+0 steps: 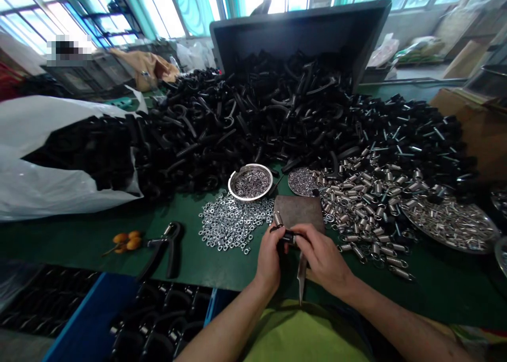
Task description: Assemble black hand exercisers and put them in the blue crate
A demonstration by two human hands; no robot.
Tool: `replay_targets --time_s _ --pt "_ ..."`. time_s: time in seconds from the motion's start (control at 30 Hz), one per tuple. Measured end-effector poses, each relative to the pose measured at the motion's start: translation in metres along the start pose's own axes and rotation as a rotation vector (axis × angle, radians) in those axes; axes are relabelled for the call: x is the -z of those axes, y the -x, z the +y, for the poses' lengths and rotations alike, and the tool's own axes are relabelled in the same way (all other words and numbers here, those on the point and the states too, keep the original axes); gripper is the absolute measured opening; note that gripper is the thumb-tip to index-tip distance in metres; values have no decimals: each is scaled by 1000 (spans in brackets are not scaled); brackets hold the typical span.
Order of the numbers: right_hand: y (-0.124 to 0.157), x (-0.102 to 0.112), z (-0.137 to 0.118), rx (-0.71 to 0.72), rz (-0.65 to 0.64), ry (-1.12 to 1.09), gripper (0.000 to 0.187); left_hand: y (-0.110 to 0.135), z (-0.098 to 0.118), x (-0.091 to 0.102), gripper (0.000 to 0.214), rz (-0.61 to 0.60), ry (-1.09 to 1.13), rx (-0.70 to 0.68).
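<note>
The table top [222, 256] is dark green. Black handles [253, 114] fill mid-frame; silver washers [232, 225] and springs [368, 203] gleam below them. The bag [43, 193] at left is white, the crate [89, 320] at lower left blue, the fruits [127, 240] orange.

Green table [222, 262] w/ black handles [253, 114]; springs [364, 203]; washers [229, 225]; white bag [47, 188]

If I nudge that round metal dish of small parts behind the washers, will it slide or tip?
The metal dish looks shallow and flat-bottomed, so it would probably slide rather than tip. Loose washers beside it would likely scatter. Its contents seem small and may spill.
</note>
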State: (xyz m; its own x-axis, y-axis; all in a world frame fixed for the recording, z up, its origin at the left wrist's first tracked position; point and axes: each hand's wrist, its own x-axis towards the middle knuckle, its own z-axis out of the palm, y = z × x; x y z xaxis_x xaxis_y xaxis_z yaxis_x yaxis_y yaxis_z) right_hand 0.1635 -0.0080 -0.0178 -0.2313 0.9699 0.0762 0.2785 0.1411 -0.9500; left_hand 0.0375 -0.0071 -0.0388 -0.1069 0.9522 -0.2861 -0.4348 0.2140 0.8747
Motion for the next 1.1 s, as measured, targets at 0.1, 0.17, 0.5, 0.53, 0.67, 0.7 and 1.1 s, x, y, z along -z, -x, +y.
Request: replay_targets --time_s 0.1,0.17,0.5,0.53,0.67,0.7,1.1 --pt "-4 -13 3 -346 2 -528 24 1 2 1 21 47 -284 -175" --pt "-6 -21 6 -463 53 -801 27 1 0 2 31 153 -479 -295" --pt "-93 14 23 -32 -175 465 16 -30 -2 24 57 -92 -1280 -415" --pt "-112 11 20 79 -126 630 15 -32 -2 24 56 -124 -1357 -459" --pt "-175 -30 12 194 -107 822 16 -34 -3 21 54 -204 -1509 -547" --pt "-185 -42 13 199 -104 848 17 -34 -4 20 55 -211 -1520 -545" --pt "-198 -63 17 205 -66 778 17 -37 -5 25 60 -225 -1507 -557"
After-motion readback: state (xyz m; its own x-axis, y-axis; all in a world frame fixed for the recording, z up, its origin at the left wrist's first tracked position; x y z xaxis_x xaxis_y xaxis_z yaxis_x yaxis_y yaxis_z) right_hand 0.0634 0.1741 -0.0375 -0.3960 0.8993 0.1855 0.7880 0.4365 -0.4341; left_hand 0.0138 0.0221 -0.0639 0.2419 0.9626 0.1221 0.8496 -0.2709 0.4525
